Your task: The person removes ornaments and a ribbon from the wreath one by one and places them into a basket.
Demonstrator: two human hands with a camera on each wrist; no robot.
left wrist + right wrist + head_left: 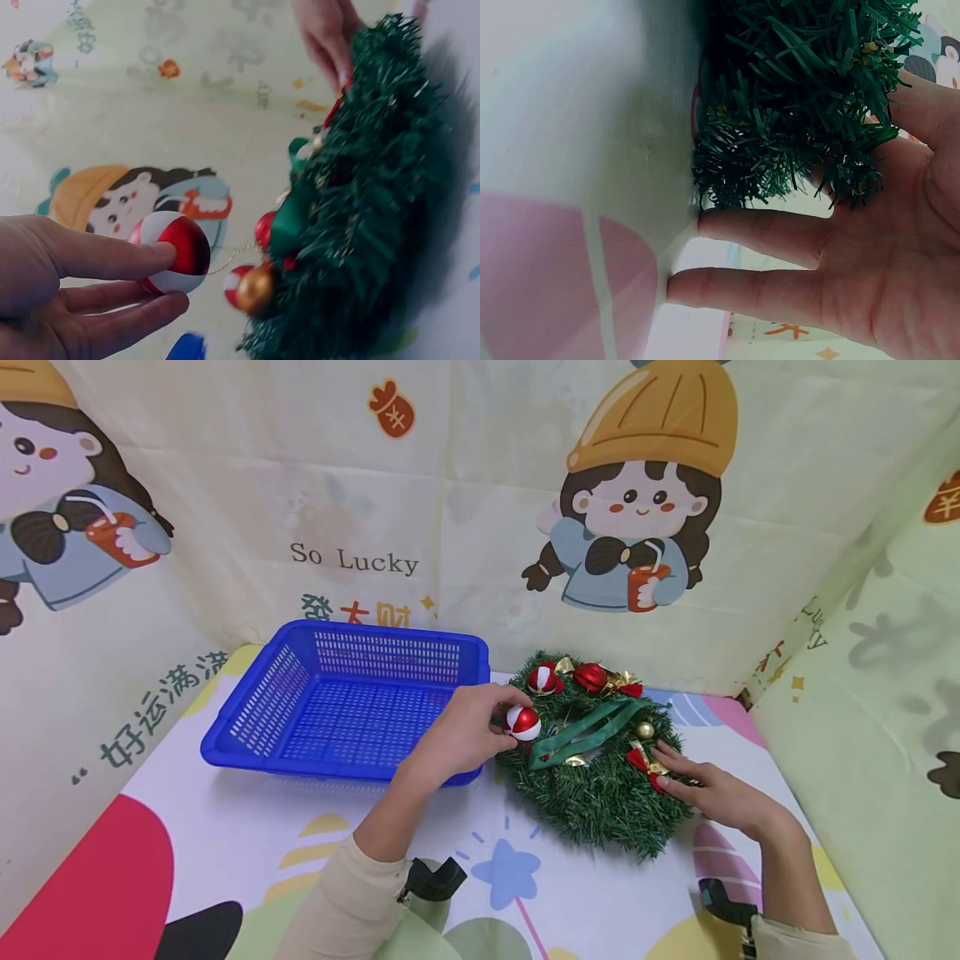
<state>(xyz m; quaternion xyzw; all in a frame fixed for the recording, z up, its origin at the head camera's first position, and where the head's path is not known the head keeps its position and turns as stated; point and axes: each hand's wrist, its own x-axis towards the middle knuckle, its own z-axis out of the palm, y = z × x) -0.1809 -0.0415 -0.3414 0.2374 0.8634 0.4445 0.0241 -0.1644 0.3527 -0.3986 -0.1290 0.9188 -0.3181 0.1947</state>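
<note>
My left hand (467, 727) pinches a red-and-white Christmas ball (523, 723) between thumb and fingers, at the left side of a green wreath (600, 802). In the left wrist view a thin gold string (231, 259) runs from the ball (191, 244) toward the wreath. My right hand (716, 789) rests at the wreath's right edge beside a red-and-gold bow (647, 763). Its fingers are spread; in the right wrist view two fingertips reach the tabletop beside the greenery. A green ribbon (592, 731) crosses the wreath's middle, and another striped ball (543, 679) sits at its upper left.
A blue plastic basket (345, 771) stands left of the wreath, its near right corner by my left hand. Behind both rises a printed cloth backdrop (480, 510), which also covers the sides. The table (420, 827) has a colourful printed cover.
</note>
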